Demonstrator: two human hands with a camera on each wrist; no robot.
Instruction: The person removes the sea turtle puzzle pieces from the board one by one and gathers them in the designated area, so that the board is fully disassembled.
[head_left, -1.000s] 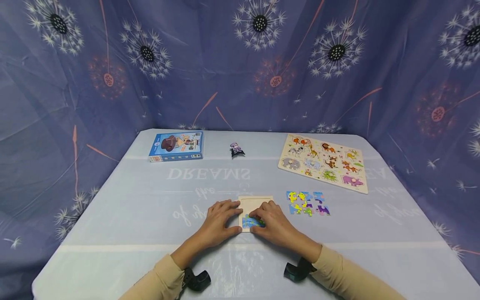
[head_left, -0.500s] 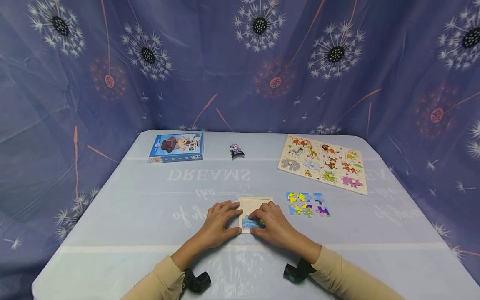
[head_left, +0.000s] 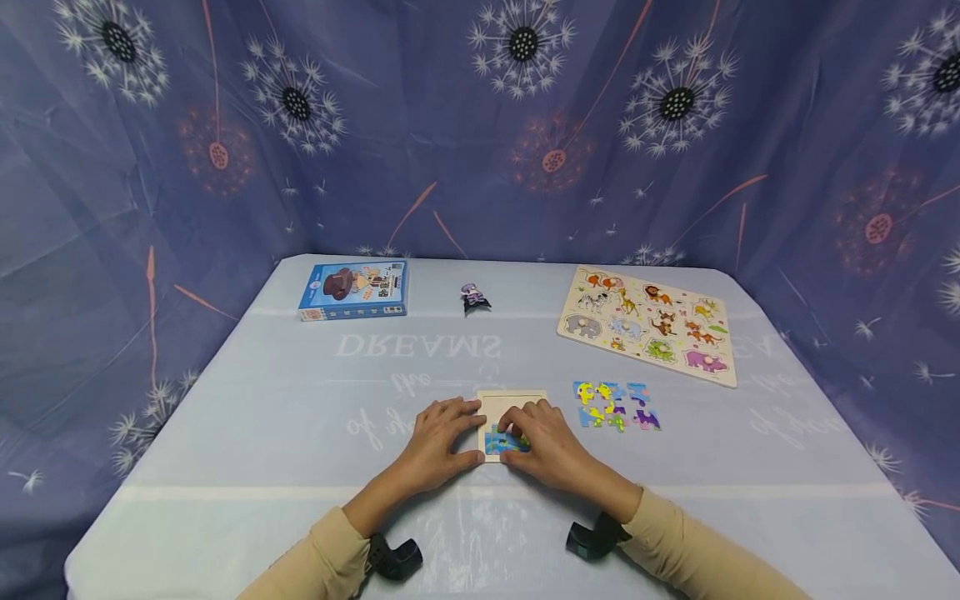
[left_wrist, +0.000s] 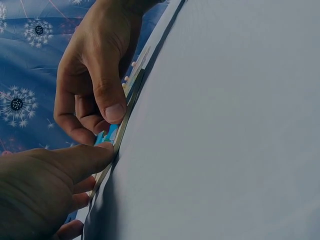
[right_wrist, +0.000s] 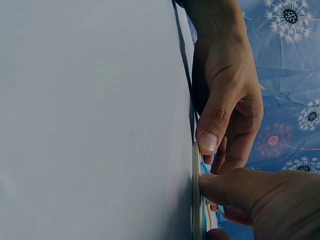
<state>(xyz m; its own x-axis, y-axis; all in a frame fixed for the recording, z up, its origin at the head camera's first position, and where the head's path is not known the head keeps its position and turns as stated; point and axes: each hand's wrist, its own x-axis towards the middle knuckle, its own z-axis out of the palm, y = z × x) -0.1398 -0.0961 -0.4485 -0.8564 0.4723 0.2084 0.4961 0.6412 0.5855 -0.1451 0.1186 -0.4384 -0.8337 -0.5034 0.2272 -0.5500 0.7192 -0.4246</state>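
Note:
A small wooden puzzle tray (head_left: 491,407) lies on the table, with blue jigsaw pieces (head_left: 493,442) along its near side. My left hand (head_left: 437,446) holds the tray's left edge, thumb at the near corner and fingers farther up. Over the near right part, my right hand (head_left: 547,444) has curled fingers and pinches a puzzle piece (head_left: 517,432) between thumb and index finger; the hand hides most of it. In the left wrist view the right thumb (left_wrist: 114,112) sits at the tray's near edge. Several loose pieces (head_left: 600,404) lie right of the tray.
At the back left is a blue box (head_left: 352,290). A small purple and black item (head_left: 474,298) lies at the back middle. An animal knob puzzle board (head_left: 647,321) rests at the back right. Behind the table hangs a dandelion-print curtain (head_left: 450,125).
My right index finger has lifted slightly, showing more of the blue piece below it. The left hand, the tray and the loose pieces have stayed in place.

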